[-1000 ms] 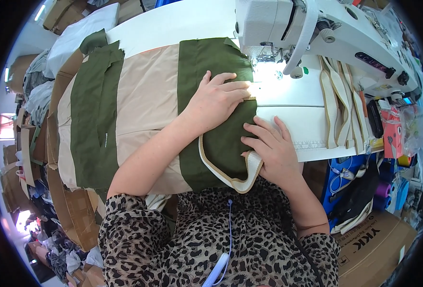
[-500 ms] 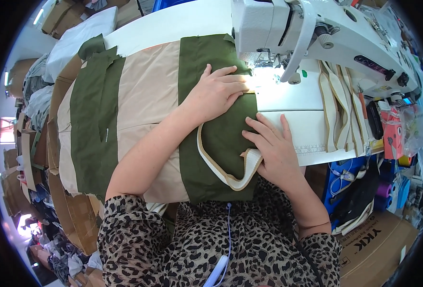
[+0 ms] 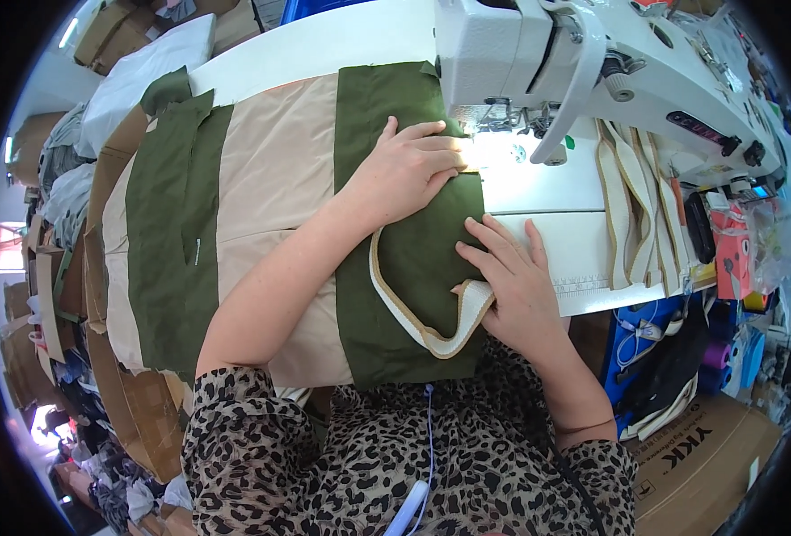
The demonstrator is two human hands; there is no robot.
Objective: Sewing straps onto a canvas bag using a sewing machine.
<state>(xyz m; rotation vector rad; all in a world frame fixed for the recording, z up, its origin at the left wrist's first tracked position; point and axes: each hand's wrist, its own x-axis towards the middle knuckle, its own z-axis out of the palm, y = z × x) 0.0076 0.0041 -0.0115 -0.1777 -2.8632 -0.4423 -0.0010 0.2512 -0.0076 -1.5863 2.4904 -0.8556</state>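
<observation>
Green and beige fabric lies across the white bench, its right edge beside the lit needle area of the sewing machine. Your left hand rests on the green end panel, fingers extended over the cloth and gripping nothing visible. A white, tan-edged strap loops from beneath your left wrist to your right hand. Your right fingers are spread at the panel edge; whether they grip the strap cannot be determined. Spare straps lie farther right.
</observation>
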